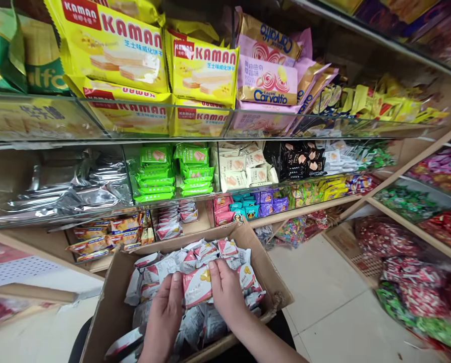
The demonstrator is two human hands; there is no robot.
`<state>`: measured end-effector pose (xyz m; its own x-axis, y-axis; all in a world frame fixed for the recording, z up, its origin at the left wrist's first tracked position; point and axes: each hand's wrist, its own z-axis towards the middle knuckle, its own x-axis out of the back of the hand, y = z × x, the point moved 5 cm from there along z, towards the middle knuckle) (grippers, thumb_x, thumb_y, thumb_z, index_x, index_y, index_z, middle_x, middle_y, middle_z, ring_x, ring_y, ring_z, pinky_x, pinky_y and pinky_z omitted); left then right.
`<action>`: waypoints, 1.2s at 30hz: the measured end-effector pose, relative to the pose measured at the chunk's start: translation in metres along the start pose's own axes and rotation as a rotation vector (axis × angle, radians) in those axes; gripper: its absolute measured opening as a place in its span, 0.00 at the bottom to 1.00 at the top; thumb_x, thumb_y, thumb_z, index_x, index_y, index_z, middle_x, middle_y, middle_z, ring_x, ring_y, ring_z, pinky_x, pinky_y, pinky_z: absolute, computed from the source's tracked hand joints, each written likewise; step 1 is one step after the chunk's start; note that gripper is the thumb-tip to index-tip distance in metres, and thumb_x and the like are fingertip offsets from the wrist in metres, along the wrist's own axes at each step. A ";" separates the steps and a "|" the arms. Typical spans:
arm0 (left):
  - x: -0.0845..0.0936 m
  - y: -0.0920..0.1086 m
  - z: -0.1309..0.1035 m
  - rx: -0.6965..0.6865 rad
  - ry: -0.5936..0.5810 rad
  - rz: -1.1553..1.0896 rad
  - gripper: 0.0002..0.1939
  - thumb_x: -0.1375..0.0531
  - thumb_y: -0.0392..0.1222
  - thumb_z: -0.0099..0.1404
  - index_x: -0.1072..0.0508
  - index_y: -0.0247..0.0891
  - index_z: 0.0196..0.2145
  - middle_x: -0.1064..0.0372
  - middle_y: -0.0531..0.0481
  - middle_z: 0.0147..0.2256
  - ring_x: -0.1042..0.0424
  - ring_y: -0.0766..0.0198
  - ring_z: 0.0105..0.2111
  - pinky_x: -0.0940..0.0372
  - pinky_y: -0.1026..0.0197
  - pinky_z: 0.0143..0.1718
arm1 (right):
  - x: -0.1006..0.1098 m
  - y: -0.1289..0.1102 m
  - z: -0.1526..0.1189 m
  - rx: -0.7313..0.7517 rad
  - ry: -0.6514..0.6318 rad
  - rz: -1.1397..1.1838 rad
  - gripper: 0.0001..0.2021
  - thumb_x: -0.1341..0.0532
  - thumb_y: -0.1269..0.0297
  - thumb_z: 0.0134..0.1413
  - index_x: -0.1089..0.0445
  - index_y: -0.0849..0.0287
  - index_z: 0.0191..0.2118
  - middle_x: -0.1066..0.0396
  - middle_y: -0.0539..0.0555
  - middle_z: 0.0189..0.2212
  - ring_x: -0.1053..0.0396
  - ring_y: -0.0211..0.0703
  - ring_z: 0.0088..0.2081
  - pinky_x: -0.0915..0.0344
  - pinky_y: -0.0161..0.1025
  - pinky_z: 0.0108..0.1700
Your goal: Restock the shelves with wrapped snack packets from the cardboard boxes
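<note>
Between both my hands is a small pink-and-white snack packet (195, 286), its printed face turned up. My left hand (165, 312) grips the left end, thumb on top. At the right end, my right hand (225, 287) pinches it the same way; the fingers underneath are hidden. Both hands are over an open cardboard box (110, 297) filled with loose packets of the same kind (165, 267). Beyond the box, similar packets (169, 222) are stacked in a low shelf compartment.
Glass-fronted shelves hold yellow wafer bags (115, 55), green packets (155, 171), cream packets (244, 166) and silver packets (62, 176). Orange packets (108, 234) lie low at left. Bagged sweets (414, 282) and a flattened carton (348, 252) are on the tiled floor (324, 302) at right.
</note>
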<state>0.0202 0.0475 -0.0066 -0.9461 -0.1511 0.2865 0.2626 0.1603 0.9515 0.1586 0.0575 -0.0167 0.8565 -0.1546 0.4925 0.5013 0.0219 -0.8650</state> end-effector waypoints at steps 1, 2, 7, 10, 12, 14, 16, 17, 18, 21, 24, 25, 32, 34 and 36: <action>0.002 0.000 0.001 -0.024 0.006 0.071 0.19 0.50 0.57 0.57 0.40 0.40 0.19 0.45 0.58 0.16 0.44 0.69 0.19 0.45 0.68 0.20 | 0.000 0.001 -0.001 -0.004 -0.005 0.004 0.16 0.57 0.58 0.59 0.42 0.58 0.25 0.42 0.49 0.19 0.43 0.36 0.22 0.50 0.33 0.25; 0.004 0.000 0.002 -0.039 0.010 0.141 0.18 0.51 0.56 0.58 0.40 0.41 0.18 0.46 0.58 0.15 0.44 0.68 0.17 0.46 0.67 0.19 | 0.000 0.001 -0.002 -0.007 -0.006 0.012 0.16 0.57 0.58 0.59 0.42 0.58 0.26 0.41 0.49 0.19 0.43 0.37 0.22 0.50 0.33 0.25; 0.011 0.006 0.000 -0.172 0.054 0.392 0.12 0.53 0.48 0.60 0.38 0.43 0.23 0.39 0.56 0.16 0.37 0.64 0.18 0.46 0.65 0.21 | 0.003 -0.005 -0.005 0.028 0.012 0.078 0.14 0.57 0.59 0.59 0.42 0.57 0.27 0.40 0.50 0.20 0.41 0.37 0.23 0.50 0.33 0.26; 0.014 0.013 -0.004 -0.206 0.077 0.361 0.11 0.53 0.47 0.60 0.36 0.44 0.25 0.35 0.55 0.18 0.35 0.64 0.19 0.44 0.66 0.23 | 0.006 -0.008 -0.008 0.014 0.053 0.147 0.14 0.55 0.59 0.58 0.44 0.57 0.25 0.42 0.49 0.19 0.43 0.37 0.22 0.50 0.33 0.25; 0.014 0.020 -0.006 -0.211 0.086 0.318 0.12 0.52 0.48 0.60 0.36 0.43 0.24 0.36 0.56 0.18 0.37 0.65 0.18 0.44 0.67 0.23 | 0.006 -0.007 -0.008 -0.036 0.084 0.221 0.15 0.55 0.58 0.58 0.45 0.57 0.24 0.44 0.48 0.19 0.45 0.37 0.22 0.48 0.33 0.25; 0.014 0.025 -0.007 -0.211 0.091 0.289 0.13 0.52 0.48 0.60 0.36 0.43 0.22 0.38 0.57 0.17 0.40 0.67 0.18 0.44 0.67 0.22 | 0.006 -0.005 -0.008 -0.083 0.085 0.290 0.16 0.56 0.55 0.58 0.45 0.57 0.24 0.44 0.48 0.19 0.45 0.37 0.23 0.47 0.33 0.26; 0.014 0.027 -0.008 -0.201 0.102 0.277 0.13 0.51 0.48 0.59 0.37 0.43 0.21 0.40 0.57 0.16 0.41 0.67 0.17 0.45 0.68 0.21 | 0.004 -0.004 -0.006 -0.103 0.056 0.346 0.17 0.56 0.54 0.58 0.45 0.58 0.24 0.44 0.49 0.20 0.45 0.36 0.24 0.46 0.32 0.27; 0.013 0.027 -0.008 -0.194 0.109 0.272 0.13 0.51 0.49 0.59 0.37 0.42 0.21 0.41 0.58 0.16 0.42 0.68 0.17 0.45 0.68 0.21 | 0.004 -0.004 -0.005 -0.105 0.038 0.369 0.17 0.56 0.53 0.58 0.45 0.58 0.24 0.44 0.49 0.21 0.44 0.36 0.25 0.45 0.32 0.28; 0.013 0.027 -0.008 -0.186 0.116 0.267 0.13 0.51 0.49 0.59 0.37 0.42 0.21 0.41 0.58 0.16 0.42 0.68 0.17 0.45 0.68 0.21 | 0.004 -0.004 -0.004 -0.104 0.020 0.390 0.17 0.55 0.53 0.57 0.45 0.58 0.24 0.44 0.49 0.21 0.44 0.36 0.25 0.45 0.32 0.28; 0.013 0.023 -0.009 -0.165 0.100 0.233 0.13 0.50 0.50 0.58 0.36 0.42 0.22 0.39 0.57 0.17 0.40 0.68 0.18 0.44 0.68 0.21 | 0.006 -0.006 -0.004 -0.110 -0.003 0.402 0.16 0.54 0.53 0.56 0.45 0.58 0.24 0.45 0.48 0.20 0.46 0.35 0.24 0.46 0.32 0.27; 0.012 0.020 -0.009 -0.141 0.047 0.143 0.14 0.49 0.53 0.57 0.36 0.41 0.23 0.39 0.56 0.18 0.40 0.67 0.19 0.43 0.68 0.21 | 0.009 -0.006 -0.008 -0.124 0.027 0.377 0.16 0.52 0.52 0.55 0.44 0.58 0.23 0.45 0.48 0.19 0.46 0.36 0.24 0.46 0.32 0.27; 0.011 0.019 -0.009 -0.124 0.043 0.099 0.15 0.49 0.53 0.57 0.36 0.41 0.23 0.39 0.57 0.18 0.41 0.67 0.19 0.42 0.68 0.21 | 0.009 -0.005 -0.010 -0.142 0.031 0.388 0.17 0.52 0.52 0.55 0.43 0.58 0.24 0.45 0.48 0.19 0.46 0.36 0.24 0.46 0.32 0.26; 0.006 0.014 -0.012 -0.069 0.024 -0.027 0.17 0.49 0.54 0.58 0.38 0.40 0.20 0.44 0.58 0.17 0.44 0.69 0.19 0.44 0.69 0.20 | 0.001 0.007 -0.009 -0.207 -0.035 0.543 0.16 0.51 0.51 0.54 0.42 0.59 0.25 0.47 0.47 0.21 0.47 0.35 0.25 0.45 0.31 0.27; 0.007 0.015 -0.012 -0.137 0.018 0.039 0.16 0.49 0.53 0.58 0.37 0.40 0.21 0.42 0.57 0.17 0.43 0.69 0.19 0.44 0.69 0.21 | 0.002 0.003 -0.008 -0.169 -0.111 0.592 0.15 0.50 0.52 0.54 0.41 0.59 0.26 0.46 0.47 0.22 0.46 0.34 0.25 0.45 0.31 0.28; 0.009 0.015 -0.012 -0.175 0.035 0.087 0.15 0.49 0.52 0.58 0.36 0.40 0.22 0.40 0.57 0.18 0.42 0.69 0.20 0.44 0.68 0.22 | 0.004 -0.003 -0.009 -0.156 -0.211 0.685 0.11 0.45 0.54 0.52 0.38 0.58 0.33 0.42 0.47 0.24 0.43 0.34 0.27 0.44 0.31 0.30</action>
<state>0.0177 0.0368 0.0118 -0.9122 -0.1781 0.3690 0.3746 0.0021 0.9272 0.1597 0.0483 -0.0132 0.9848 0.0369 -0.1697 -0.1654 -0.0978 -0.9814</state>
